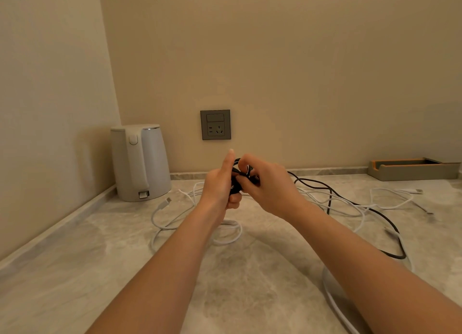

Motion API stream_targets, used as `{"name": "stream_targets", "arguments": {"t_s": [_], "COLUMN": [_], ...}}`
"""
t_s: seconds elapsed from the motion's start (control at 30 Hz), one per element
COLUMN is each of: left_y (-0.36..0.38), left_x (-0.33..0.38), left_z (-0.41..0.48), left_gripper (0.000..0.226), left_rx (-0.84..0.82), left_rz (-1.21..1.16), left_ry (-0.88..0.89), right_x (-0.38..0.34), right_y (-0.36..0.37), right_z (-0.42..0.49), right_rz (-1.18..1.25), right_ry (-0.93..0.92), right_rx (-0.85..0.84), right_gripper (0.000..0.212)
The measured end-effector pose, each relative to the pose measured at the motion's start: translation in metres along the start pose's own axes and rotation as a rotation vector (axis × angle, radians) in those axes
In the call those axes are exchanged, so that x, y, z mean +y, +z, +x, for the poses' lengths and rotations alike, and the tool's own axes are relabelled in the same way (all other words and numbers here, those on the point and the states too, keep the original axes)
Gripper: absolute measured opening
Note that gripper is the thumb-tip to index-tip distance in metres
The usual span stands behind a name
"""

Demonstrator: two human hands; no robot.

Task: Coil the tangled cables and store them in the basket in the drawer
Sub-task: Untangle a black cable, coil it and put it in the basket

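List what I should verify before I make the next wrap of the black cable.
1. Left hand grip on the black cable coil: ok, lower fingers curled round it.
2. Right hand grip: ok, it pinches the coil.
3. Loose tail free of the white cables: not ok, it crosses them.
4. Kettle apart from the hands: ok.
5. Basket and drawer ready: cannot tell, neither is in view.

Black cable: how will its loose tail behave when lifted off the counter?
Likely floppy: the black cable lies in slack bends. It crosses the white cables, so lifting may drag them. The held coil may spring open if released.
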State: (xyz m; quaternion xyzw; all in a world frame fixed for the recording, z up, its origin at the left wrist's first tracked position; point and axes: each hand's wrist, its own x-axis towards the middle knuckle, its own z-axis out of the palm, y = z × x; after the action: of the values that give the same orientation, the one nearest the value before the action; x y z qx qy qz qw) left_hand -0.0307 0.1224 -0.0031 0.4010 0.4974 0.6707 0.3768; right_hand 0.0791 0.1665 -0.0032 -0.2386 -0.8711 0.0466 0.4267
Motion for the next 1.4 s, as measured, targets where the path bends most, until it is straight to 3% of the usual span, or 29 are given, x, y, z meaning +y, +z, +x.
{"name": "stream_targets", "arguments": {"t_s": [0.07,0.2,0.43,0.63,0.7,0.8,0.9,1.13,1.27,1.4], "left_y": [-0.003,-0.011,-0.015,-0.007,-0.004,-0.005,-0.008,-0.003,-0.002,0.000], "left_x": [0.000,0.002,0.008,0.011,0.010,0.008,0.007,0.004,0.004,0.001], "left_z": [0.002,0.006,0.003,0.001,0.001,0.001,0.002,0.001,-0.001,-0.002], "left_gripper": [0.038,0.025,0.040,0.034,0.034,0.035,0.036,0.043,0.045,0.052], "left_rx": [0.005,-0.010,-0.238,-0.279,-0.240,-0.152,-0.083,-0.075,-0.102,-0.070], "left_rz": [0.012,-0.079,-0.253,-0.270,-0.195,-0.043,0.024,0.092,0.152,0.241], "left_ry": [0.012,-0.050,-0.202,-0.189,-0.157,-0.111,-0.068,0.049,0.126,0.176], "right_x": [-0.002,-0.002,-0.008,-0.008,-0.005,0.004,0.005,-0.001,0.002,0.008], "right_y": [-0.002,-0.005,-0.002,-0.006,-0.010,-0.013,-0.013,-0.019,-0.023,-0.025], "right_z": [0.000,-0.003,-0.001,0.004,0.003,0.003,0.005,0.006,0.008,0.009], "right_rz": [0.086,0.552,0.849,0.730,0.613,0.235,0.169,0.341,0.440,0.333], "right_ry": [0.002,0.106,0.144,0.079,0.009,-0.159,-0.205,-0.028,0.138,0.236], "right_rx": [-0.042,-0.137,0.018,0.234,0.197,0.048,-0.006,-0.015,-0.031,-0.010], "right_gripper": [0.015,0.013,0.006,0.015,0.013,0.015,0.021,0.023,0.003,0.013]}}
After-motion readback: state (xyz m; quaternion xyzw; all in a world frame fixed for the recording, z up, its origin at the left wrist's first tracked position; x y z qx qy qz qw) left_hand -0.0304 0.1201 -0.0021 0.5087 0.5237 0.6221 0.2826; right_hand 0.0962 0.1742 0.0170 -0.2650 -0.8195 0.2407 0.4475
